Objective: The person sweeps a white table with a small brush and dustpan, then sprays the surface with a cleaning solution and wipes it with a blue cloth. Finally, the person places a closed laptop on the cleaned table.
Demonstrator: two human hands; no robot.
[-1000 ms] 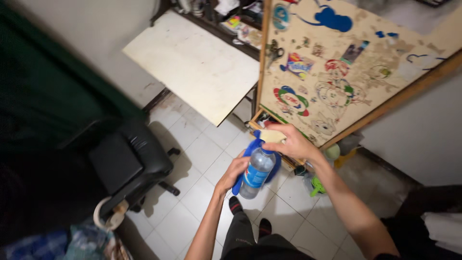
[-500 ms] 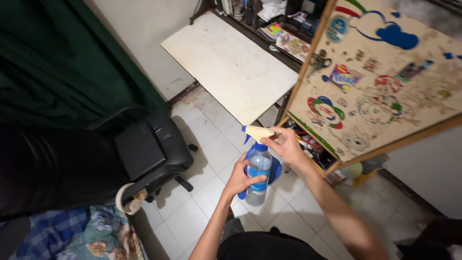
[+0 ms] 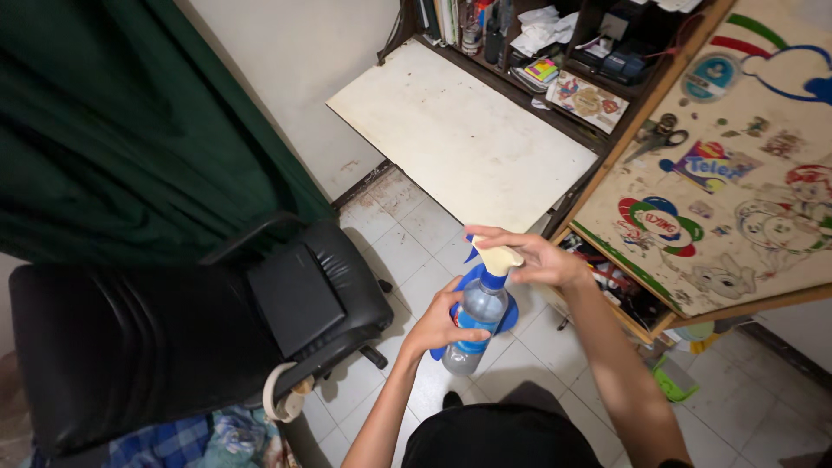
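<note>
I hold a clear plastic spray bottle with a blue label upright in front of me. My left hand wraps around its body from the left. My right hand grips the cream and blue trigger head on top of the bottle. Behind the bottle lies something blue and round on the floor, mostly hidden.
A black office chair stands at the left, with a roll of tape on its armrest. A pale desk board juts out ahead. A sticker-covered wooden panel stands at the right, a green curtain at the left. White floor tiles lie below.
The view has swung left and up, bringing the chair and desk more into view. Both hands stay on the bottle; my right hand has shifted over the trigger head.
</note>
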